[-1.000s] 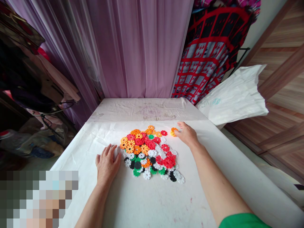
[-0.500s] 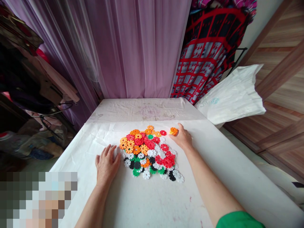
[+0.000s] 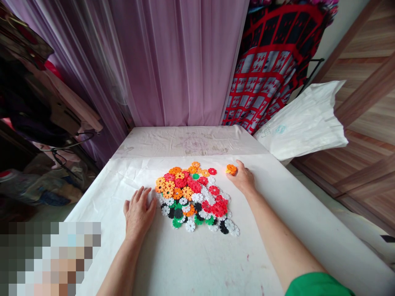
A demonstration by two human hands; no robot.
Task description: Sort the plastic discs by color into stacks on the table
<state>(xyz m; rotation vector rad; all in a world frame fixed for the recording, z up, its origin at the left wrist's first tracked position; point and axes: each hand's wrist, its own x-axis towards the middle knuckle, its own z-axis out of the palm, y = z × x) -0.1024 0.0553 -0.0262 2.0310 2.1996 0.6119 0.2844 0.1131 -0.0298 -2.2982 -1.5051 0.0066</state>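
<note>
A heap of flat plastic snowflake discs [image 3: 191, 197] in orange, red, white, black and green lies in the middle of the white-covered table. My left hand [image 3: 138, 214] rests flat on the sheet at the heap's left edge, fingers spread, its fingertips close to the white discs. At the heap's upper right, my right hand [image 3: 242, 179] has an orange disc [image 3: 231, 169] between thumb and fingers. That disc sits at the sheet's surface, a little apart from the heap, and is partly covered by my fingertips.
A creased white sheet [image 3: 197, 263] covers the table. A white plastic bag [image 3: 304, 121] sits past the right edge. Behind hang a purple curtain [image 3: 179, 61] and a red-and-black patterned cloth [image 3: 271, 70]. Dark, cluttered household items [image 3: 37, 172] fill the left side.
My right hand has slid to the right, carrying the orange disc farther from the heap. My left hand and the heap have stayed in place.
</note>
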